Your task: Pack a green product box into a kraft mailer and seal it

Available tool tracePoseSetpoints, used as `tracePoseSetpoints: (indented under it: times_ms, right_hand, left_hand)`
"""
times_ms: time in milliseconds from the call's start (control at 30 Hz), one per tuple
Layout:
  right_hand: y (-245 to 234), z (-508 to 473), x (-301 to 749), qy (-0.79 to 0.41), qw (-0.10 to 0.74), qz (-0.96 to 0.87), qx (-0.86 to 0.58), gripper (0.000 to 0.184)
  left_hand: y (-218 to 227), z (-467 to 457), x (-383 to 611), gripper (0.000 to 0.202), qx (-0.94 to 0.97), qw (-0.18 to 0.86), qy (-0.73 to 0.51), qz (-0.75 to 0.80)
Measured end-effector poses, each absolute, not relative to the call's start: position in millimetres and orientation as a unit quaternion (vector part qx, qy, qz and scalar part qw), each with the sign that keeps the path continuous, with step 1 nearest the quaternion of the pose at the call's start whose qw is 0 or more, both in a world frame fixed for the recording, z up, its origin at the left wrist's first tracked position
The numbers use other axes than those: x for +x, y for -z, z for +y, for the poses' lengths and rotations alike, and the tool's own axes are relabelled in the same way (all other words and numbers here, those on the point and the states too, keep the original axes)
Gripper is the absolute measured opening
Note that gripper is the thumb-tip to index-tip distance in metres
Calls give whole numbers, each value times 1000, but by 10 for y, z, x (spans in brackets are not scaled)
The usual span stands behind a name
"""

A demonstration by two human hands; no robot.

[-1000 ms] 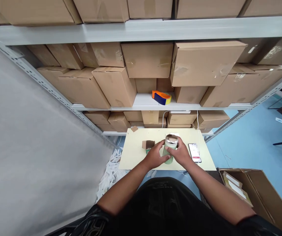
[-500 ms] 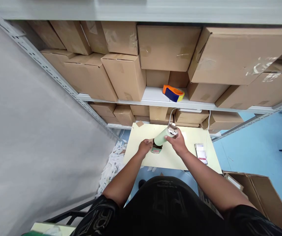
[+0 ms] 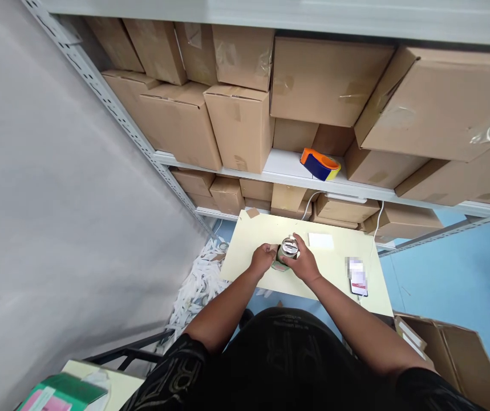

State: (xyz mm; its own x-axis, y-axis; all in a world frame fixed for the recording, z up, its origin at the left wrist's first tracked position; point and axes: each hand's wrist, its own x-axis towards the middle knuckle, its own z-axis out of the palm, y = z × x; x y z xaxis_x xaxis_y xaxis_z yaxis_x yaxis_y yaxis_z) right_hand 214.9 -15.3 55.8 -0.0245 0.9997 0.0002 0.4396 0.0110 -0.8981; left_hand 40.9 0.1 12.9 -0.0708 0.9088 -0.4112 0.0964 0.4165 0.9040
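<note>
A pale green cylinder with a shiny metal top (image 3: 289,248) stands almost upright on the cream table (image 3: 253,237), seen end on. My right hand (image 3: 304,264) is wrapped round its upper part. My left hand (image 3: 264,258) is closed round a small box at the cylinder's base; the box is mostly hidden by my fingers. The cylinder's lower end seems to be in or on that box.
A white card (image 3: 320,240) and a phone (image 3: 358,276) on a cable lie on the table to the right. Shelves of cardboard boxes stand behind, with an orange and blue tape dispenser (image 3: 320,164). White paper scraps (image 3: 195,288) litter the floor left. An open carton (image 3: 450,348) sits at right.
The cylinder went from upright to tilted to the right over the box, then back to upright on the box. My left hand shifted from the cylinder to the box. The view swung left.
</note>
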Motion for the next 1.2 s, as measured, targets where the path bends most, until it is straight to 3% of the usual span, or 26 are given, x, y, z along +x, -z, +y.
tracePoseSetpoints:
  times_ms: [100, 300, 433, 533, 733, 900, 1067, 1200]
  right_hand:
    - [-522, -136, 2158, -363, 360, -635, -579, 75]
    - [-333, -143, 2184, -267, 328, -706, -567, 63]
    - [-171, -190, 2266, -259, 268, -732, -571, 70]
    - [-85, -290, 2393, -275, 288, -699, -594, 80]
    - [2, -434, 2574, -363, 335, -662, -564, 25]
    - [54, -359, 2446, -346, 306, -688, -560, 19]
    - [81, -378, 2418, -327, 293, -720, -537, 22]
    - [114, -434, 2412, -337, 297, -705, -549, 24]
  left_hand:
    - [-132, -22, 403, 15, 398, 545, -370, 639]
    - [-136, -57, 431, 19, 398, 539, -372, 642]
    - [-158, -109, 451, 16, 404, 550, -370, 630]
    - [-175, -164, 416, 20, 409, 560, -377, 614]
    - [-128, -184, 380, 12, 541, 496, -346, 585]
    - [-122, -72, 403, 57, 586, 467, -289, 595]
    - [-110, -81, 305, 54, 609, 482, -266, 571]
    - [-57, -199, 255, 71, 614, 503, -283, 538]
